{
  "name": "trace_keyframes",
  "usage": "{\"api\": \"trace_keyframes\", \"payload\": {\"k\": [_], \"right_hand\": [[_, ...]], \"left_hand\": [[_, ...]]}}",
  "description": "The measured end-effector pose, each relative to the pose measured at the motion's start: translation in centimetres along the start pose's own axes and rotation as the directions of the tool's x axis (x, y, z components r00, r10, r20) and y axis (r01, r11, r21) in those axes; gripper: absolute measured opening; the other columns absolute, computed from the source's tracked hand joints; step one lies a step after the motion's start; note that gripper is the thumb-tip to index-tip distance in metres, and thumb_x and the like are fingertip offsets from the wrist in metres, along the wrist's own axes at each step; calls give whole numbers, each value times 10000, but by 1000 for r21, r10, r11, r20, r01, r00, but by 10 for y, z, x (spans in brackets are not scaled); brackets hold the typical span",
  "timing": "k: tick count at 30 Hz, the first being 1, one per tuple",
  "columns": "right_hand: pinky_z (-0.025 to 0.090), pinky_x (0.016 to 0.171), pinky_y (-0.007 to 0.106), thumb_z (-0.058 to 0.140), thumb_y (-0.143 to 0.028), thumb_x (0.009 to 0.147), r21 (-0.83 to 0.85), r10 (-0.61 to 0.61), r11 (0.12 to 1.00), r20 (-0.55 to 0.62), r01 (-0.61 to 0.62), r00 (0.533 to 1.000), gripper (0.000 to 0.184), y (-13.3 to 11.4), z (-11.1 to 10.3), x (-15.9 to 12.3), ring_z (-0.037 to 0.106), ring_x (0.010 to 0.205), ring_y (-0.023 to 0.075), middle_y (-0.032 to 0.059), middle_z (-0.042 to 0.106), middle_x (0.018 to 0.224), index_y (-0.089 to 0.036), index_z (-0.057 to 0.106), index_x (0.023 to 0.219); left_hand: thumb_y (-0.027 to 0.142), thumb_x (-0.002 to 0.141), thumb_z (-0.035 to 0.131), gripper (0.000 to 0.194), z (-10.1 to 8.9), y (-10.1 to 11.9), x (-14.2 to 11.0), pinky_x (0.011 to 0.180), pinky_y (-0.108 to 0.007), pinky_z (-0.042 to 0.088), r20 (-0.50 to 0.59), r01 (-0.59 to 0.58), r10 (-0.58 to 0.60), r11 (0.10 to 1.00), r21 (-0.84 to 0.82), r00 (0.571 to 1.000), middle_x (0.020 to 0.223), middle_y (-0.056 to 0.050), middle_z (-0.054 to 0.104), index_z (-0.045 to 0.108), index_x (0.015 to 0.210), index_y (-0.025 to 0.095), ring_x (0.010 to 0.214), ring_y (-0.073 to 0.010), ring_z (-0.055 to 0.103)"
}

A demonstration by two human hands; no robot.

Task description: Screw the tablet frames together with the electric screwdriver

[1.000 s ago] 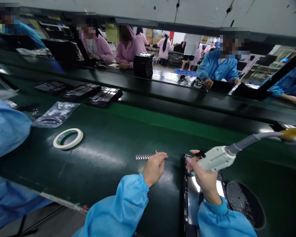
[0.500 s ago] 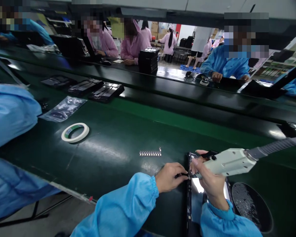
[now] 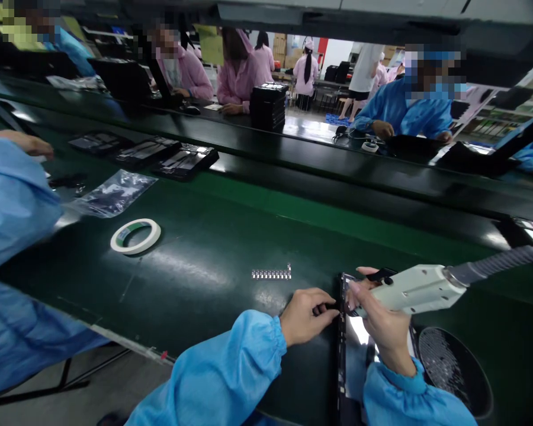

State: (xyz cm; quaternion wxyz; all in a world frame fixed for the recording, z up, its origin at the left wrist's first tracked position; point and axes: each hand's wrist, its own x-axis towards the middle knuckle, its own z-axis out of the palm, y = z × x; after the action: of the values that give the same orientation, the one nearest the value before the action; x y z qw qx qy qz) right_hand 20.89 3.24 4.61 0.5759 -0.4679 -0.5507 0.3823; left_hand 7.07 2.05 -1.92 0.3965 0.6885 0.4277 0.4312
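A dark flat device housing [image 3: 342,355] with a shiny inner panel lies in front of me. My right hand [image 3: 388,322] is wrapped round a pale handheld power tool [image 3: 415,289] with a ribbed grey hose [image 3: 488,266]. The tool's working end sits over the housing's upper left part, hidden behind my fingers. At the housing's left edge, my left hand [image 3: 308,316] is closed with thumb and forefinger tips close together; what they pinch, if anything, is too small to make out. A short strip of small metallic parts [image 3: 272,274] lies left of the housing.
A black round dish [image 3: 479,390] of tiny shiny pieces stands right of the housing. A tape roll [image 3: 135,236], a clear plastic bag [image 3: 115,194] and several black housings [image 3: 186,161] lie left. A co-worker's blue sleeve [image 3: 13,201] reaches in there; other people sit across the bench.
The co-worker's arm at the left has shifted, and a hand now shows there. My own hands and the tool have barely moved.
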Motion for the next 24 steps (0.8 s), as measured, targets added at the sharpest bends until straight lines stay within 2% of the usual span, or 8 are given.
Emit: {"api": "trace_keyframes", "payload": {"k": [3,6,12,20,24], "right_hand": [[471,547,307,714,-256,795,-24,-33,999,-11,32,999,228,4,-5,5,567,450,149,-55,584,494,-193,574,963],[463,542,314,721,-274,787,-31,-16,999,-26,16,1000,248,8,-7,7,555,437,151,-56,577,479,-184,568,959],[461,530,327,731,-301,773,-41,16,999,-15,-16,1000,278,9,-2,7,554,433,163,-51,573,478,-175,567,959],[454,523,323,749,-349,746,-34,32,999,-33,-33,999,298,5,0,7,539,425,155,-52,563,466,-184,573,921],[474,545,327,721,-383,775,-89,38,995,28,-35,999,265,13,-2,3,544,447,157,-51,555,483,-192,575,886]], "left_hand": [[137,827,579,202,-1,-2,1,683,-242,549,-57,-6,7,1000,21,998,895,-68,740,736,953,155,723,-151,676],[63,817,501,296,-1,-5,1,775,-274,562,-74,-31,34,999,44,997,924,-64,744,725,981,163,798,-158,692],[25,792,465,355,-1,-5,0,722,-258,572,-73,-21,24,999,39,997,894,-55,733,720,998,161,687,-129,672],[-2,750,449,391,-1,-5,0,719,-266,571,-74,-34,35,999,16,997,860,-59,726,724,986,146,689,-141,673],[-8,746,443,397,-1,-4,0,729,-262,572,-83,-38,39,999,4,996,875,-51,732,724,971,160,693,-135,677]]}}
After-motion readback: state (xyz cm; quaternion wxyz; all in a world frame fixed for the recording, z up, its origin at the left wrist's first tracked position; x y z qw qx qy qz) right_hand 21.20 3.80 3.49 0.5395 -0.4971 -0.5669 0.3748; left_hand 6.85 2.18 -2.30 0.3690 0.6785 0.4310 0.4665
